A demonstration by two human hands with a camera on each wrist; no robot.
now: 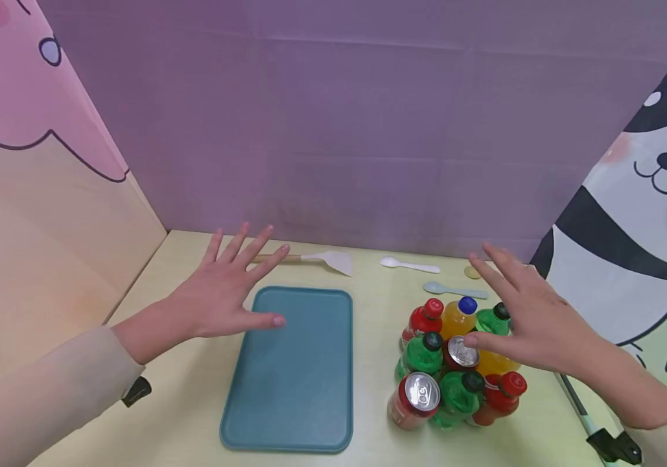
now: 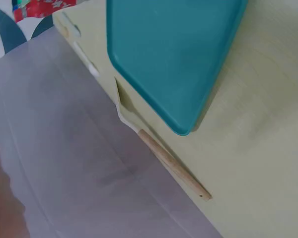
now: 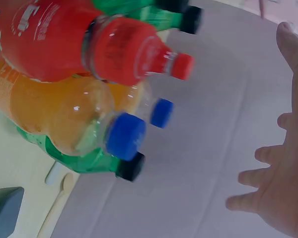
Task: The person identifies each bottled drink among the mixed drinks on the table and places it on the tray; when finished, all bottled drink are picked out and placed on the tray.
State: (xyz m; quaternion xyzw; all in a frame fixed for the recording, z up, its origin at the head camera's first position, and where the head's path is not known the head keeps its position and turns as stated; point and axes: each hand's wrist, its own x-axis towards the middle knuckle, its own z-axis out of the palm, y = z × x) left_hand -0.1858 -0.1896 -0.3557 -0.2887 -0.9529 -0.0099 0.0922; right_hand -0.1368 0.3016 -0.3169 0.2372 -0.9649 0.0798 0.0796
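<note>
Bottles and cans [image 1: 456, 363] stand clustered on the desk [image 1: 193, 389], right of the bare teal tray [image 1: 292, 370]; none transferred. Left hand [image 1: 216, 295] and right hand [image 1: 534, 321] hover, fingers spread, grasping nothing.

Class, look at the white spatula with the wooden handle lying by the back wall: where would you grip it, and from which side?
Grip the spatula by its wooden handle, coming from above on the left. The handle points left toward the left hand, lies flat, and the tray crowds its blade.

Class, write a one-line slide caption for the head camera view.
Open left hand above a teal tray; open right hand over clustered bottles and cans.
</note>
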